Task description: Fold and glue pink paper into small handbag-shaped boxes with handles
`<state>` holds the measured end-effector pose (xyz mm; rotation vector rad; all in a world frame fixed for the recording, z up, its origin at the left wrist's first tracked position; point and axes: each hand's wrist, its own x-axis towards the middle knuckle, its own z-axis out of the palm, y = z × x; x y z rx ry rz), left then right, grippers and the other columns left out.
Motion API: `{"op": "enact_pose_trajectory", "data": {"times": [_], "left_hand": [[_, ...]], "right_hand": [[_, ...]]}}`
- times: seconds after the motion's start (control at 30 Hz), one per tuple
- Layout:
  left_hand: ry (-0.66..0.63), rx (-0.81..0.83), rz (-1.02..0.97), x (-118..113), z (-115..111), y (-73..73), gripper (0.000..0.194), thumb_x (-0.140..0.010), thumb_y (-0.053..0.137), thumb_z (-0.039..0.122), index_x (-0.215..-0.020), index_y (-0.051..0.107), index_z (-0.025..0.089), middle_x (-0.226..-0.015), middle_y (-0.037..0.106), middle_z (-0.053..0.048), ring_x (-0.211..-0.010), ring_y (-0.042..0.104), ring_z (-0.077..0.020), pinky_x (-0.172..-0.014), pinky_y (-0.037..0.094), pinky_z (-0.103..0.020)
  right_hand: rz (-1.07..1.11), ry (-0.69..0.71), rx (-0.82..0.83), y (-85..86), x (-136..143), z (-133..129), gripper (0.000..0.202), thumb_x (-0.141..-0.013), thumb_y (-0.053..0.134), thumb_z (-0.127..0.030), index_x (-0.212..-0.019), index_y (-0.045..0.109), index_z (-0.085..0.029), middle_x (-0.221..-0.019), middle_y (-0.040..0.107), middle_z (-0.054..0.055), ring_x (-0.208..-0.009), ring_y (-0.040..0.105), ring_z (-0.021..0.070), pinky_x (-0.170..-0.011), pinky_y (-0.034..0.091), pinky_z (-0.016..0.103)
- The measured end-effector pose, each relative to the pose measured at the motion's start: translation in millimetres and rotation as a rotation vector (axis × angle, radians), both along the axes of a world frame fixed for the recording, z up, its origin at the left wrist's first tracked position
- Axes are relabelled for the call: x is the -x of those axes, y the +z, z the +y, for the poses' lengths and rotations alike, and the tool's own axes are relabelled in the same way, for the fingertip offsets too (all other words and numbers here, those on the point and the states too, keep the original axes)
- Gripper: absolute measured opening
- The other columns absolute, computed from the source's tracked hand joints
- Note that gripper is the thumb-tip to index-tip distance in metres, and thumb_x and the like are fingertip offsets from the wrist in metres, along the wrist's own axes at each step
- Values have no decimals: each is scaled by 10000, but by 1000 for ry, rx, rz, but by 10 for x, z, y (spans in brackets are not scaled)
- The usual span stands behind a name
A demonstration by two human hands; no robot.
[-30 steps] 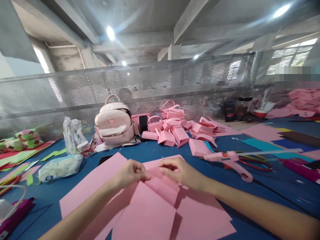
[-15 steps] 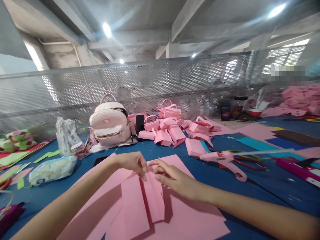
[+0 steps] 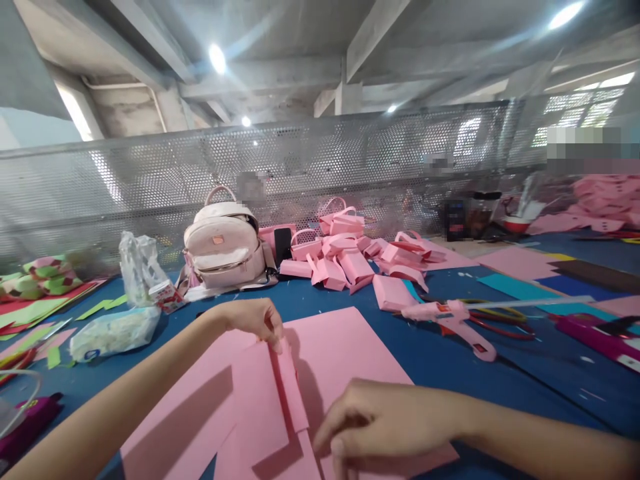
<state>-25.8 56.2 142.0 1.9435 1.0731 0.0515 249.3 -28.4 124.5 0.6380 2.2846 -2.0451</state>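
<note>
A: Where's the folded pink strip (image 3: 296, 403)?
B: Left of the glue gun (image 3: 453, 311), over pink sheets (image 3: 350, 340).
A: Change?
B: Right hand (image 3: 375, 420) dropped to its near end, fingers loosely spread; contact unclear. Left hand (image 3: 255, 321) alone pinches the far end.
A: Room?
B: Sheets' edge stops short of the glue gun; blue desk (image 3: 423, 357) between.

The single view looks from the person's head, above the near side of the blue tabletop (image 3: 423, 357), facing forward and slightly down across it. The left hand (image 3: 257, 321) and right hand (image 3: 383, 420) sit close to the lens, their forearms cut by the frame's edges. Its wide field reaches past the cream backpack (image 3: 225, 241) to the perforated metal screen (image 3: 310, 157) and up to the concrete ceiling (image 3: 290, 33).
</note>
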Motion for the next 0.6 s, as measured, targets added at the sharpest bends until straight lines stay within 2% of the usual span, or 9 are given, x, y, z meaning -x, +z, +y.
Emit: {"op": "enact_pose_trajectory", "data": {"times": [0.07, 0.13, 0.2, 0.3, 0.4, 0.5, 0.6], "left_hand": [[-48, 10, 77, -64, 53, -63, 241, -894, 703, 393, -865, 718, 154, -822, 720, -10, -693, 656, -144, -637, 536, -257], [-87, 18, 147, -135, 120, -122, 236, -961, 625, 368, -975, 686, 140, -961, 700, -26, -788, 672, -166, -696, 573, -304], [-118, 22, 197, -206, 190, -168, 236, -961, 623, 355, -1062, 674, 148, -1084, 682, -45, -887, 674, -200, -752, 584, -337], [-156, 12, 241, -298, 274, -212, 268, -948, 639, 343, -1142, 665, 160, -1205, 653, -62, -977, 661, -234, -800, 581, -367], [-178, -19, 271, -362, 316, -240, 286, -943, 644, 345, -1163, 663, 163, -1244, 639, -62, -1010, 653, -252, -821, 577, -380], [-181, -59, 297, -404, 312, -270, 268, -955, 628, 344, -1160, 662, 175, -1250, 637, -63, -1020, 650, -247, -839, 574, -384], [-179, -98, 312, -436, 281, -308, 253, -961, 620, 346, -1144, 666, 177, -1231, 644, -61, -1009, 653, -241, -839, 574, -379]], "right_hand": [[-50, -52, -206, 58, -20, 24, 255, -931, 505, -198, -905, 753, -145, -713, 733, 40, -665, 693, 158, -684, 523, 240], [-8, -167, -426, 132, -16, 60, 276, -935, 482, -191, -862, 746, -160, -732, 726, 36, -647, 667, 160, -638, 514, 242], [105, -233, -712, 201, 12, 112, 276, -957, 469, -210, -912, 740, -179, -877, 741, 59, -808, 670, 193, -745, 525, 282], [233, -143, -1070, 203, 74, 225, 312, -970, 418, -162, -1065, 715, -176, -1126, 722, 101, -1101, 604, 235, -1013, 440, 385], [162, -43, -1192, 42, 129, 348, 356, -902, 446, -75, -1135, 701, -161, -1181, 720, 113, -1148, 594, 249, -1050, 407, 415], [40, 22, -1221, -163, 168, 428, 406, -816, 492, -18, -1108, 726, -175, -1069, 758, 93, -1065, 635, 256, -974, 444, 399], [12, 42, -1238, -269, 197, 447, 463, -793, 483, 8, -1155, 714, -165, -1090, 755, 100, -1066, 643, 249, -973, 442, 378]]}}
